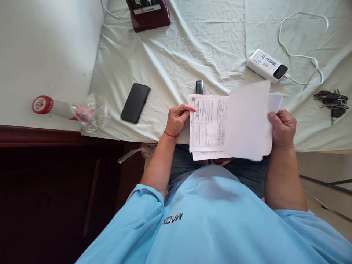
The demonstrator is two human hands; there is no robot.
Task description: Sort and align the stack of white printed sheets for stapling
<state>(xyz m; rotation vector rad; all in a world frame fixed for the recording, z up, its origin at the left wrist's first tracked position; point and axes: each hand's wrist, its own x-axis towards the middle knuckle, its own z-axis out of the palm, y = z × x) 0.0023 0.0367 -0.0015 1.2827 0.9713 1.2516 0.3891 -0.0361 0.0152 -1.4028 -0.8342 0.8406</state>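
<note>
A stack of printed paper sheets [207,126] is held up over the table's near edge, above my lap. My left hand [177,118], with a red string round the wrist, is closed on the stack's left edge, thumb below and index finger over the printed page. On the other side, my right hand [283,127] pinches the right edge of the sheets. A blank sheet side [247,123] covers the right part of the stack and its top corner rises. Print on the top page runs sideways. Just beyond the sheets lies a small black device [199,87], its near end hidden by paper.
On the pale tablecloth [176,62] lie a black phone [135,102], a white power bank [266,65] with a looped white cable [298,55], and keys [331,99]. A dark red box [148,16] stands at the back. A red-capped tube [62,107] in plastic sits left.
</note>
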